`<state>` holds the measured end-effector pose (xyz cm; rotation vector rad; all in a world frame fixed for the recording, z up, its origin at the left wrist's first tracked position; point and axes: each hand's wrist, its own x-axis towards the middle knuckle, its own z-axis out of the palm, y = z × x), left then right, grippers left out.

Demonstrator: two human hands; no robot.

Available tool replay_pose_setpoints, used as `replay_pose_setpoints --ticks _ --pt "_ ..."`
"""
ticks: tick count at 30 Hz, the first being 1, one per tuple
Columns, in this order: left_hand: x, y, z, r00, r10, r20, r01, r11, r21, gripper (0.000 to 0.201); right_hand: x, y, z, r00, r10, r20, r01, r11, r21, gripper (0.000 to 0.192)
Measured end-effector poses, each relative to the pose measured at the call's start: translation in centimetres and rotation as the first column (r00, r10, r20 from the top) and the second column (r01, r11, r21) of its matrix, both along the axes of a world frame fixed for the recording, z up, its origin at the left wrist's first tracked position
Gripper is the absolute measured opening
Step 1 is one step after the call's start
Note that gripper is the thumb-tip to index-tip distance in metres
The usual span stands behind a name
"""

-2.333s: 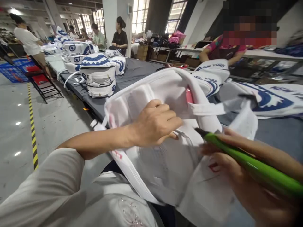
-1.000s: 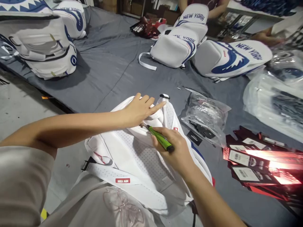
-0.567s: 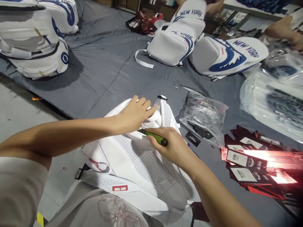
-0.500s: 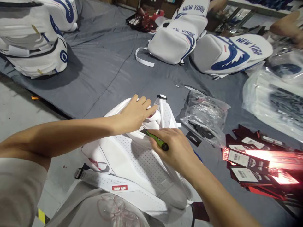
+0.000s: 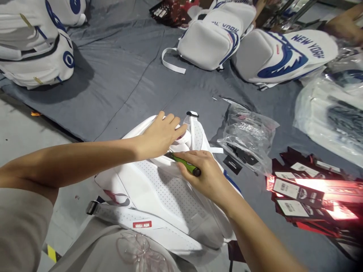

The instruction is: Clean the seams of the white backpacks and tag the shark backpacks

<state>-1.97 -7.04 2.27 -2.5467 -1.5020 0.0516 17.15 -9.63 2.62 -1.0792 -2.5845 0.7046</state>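
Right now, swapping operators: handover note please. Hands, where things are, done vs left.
Left hand: flat on the top of the white backpack, pressing it down, holding nothing.
Right hand: shut on the green pen-like tool, its tip against the backpack just under the left hand.
The backpack lies mesh back panel up, on the lap and the near edge of the grey table. Clear bag of parts and red tags lie to the right.
Done: backpack laid out and steadied.
Left: work at the tool tip is in hand; result not visible.

A grey-clothed table [image 5: 127, 75] carries white backpacks [image 5: 210, 41], clear plastic bags [image 5: 249, 136] and red hang tags [image 5: 309, 192].
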Motion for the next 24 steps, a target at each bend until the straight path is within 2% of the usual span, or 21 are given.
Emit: replay_pose_setpoints --ticks 6,14,18,24 --pt "-0.1 -0.2 0.0 1.000 -0.001 -0.009 0.001 1.000 0.030 0.054 -0.4 0.0 0.1 0.999 0.029 0.019 -0.030 0.999 0.031 0.023" --pt "-0.2 -0.5 0.5 1.000 0.005 -0.009 -0.006 1.000 -0.014 0.056 -0.8 0.1 0.6 0.999 0.039 0.030 -0.040 0.999 0.013 0.024" --pt "-0.1 -0.5 0.6 1.000 0.004 -0.010 -0.004 1.000 -0.025 0.056 -1.0 -0.1 0.9 0.992 0.015 0.127 -0.022 0.998 0.061 0.023" --pt "-0.1 -0.5 0.5 1.000 -0.004 -0.017 0.004 1.000 -0.017 0.057 -1.4 -0.3 1.3 0.987 0.002 0.159 -0.007 0.999 0.033 0.022"
